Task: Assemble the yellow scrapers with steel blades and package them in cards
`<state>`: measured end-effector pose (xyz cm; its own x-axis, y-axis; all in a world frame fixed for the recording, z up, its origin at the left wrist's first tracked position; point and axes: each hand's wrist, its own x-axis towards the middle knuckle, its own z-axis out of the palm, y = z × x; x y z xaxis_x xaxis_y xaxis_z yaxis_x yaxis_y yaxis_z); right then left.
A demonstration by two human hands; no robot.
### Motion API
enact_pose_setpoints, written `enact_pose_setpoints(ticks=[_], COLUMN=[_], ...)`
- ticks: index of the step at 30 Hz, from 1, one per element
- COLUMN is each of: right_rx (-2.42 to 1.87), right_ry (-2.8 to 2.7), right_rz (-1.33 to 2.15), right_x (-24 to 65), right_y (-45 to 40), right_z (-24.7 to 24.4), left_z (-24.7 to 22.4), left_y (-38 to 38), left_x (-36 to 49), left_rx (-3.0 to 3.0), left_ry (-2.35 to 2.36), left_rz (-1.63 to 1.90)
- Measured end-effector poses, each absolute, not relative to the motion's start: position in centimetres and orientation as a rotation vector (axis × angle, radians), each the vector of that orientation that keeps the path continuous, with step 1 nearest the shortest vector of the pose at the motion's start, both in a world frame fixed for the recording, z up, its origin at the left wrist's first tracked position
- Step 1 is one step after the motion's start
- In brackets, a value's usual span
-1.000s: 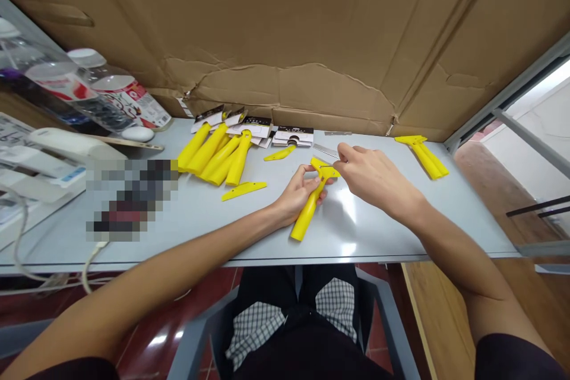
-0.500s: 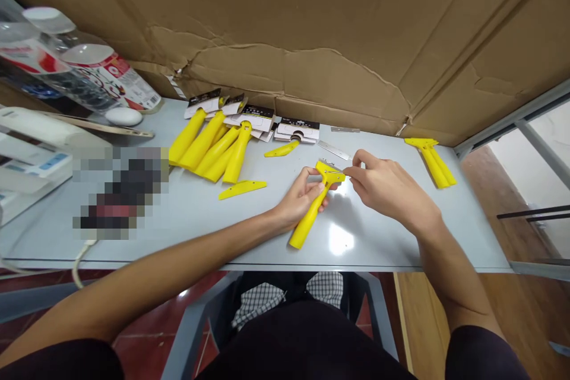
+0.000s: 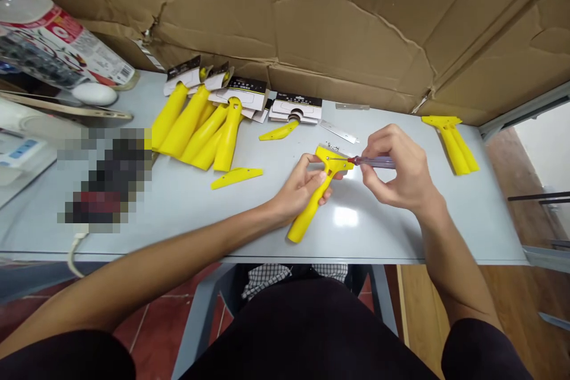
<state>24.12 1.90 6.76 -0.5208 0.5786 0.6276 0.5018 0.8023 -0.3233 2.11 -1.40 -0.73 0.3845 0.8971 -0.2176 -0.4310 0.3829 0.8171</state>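
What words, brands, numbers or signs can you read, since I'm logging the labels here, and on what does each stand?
No text reads clearly enough to quote.
Bottle: large label print, not legible; a barcode with digits too small.
Cards: rows of print, too small.
Blue label at far left: blurred.
Scraper in the left hand: no lettering visible.

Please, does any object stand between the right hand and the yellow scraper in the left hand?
Only the screwdriver, gripped by the right hand; it spans the gap and reaches over the yellow scraper in the left hand. Nothing else visible stands between.
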Motion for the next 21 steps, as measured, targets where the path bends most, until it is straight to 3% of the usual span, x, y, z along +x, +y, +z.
enact_pose_setpoints(ticks=[21], right_rx=[-0.819], right_ry=[-2.257], right_rz=[0.109], right_x=[24.09], right_y=[1.60], right_z=[6.58], left_z=[-1.06], left_y=[-1.26], left_x=[2.25], left_rx=[0.718], left_ry=[0.736], left_rz=[0.991])
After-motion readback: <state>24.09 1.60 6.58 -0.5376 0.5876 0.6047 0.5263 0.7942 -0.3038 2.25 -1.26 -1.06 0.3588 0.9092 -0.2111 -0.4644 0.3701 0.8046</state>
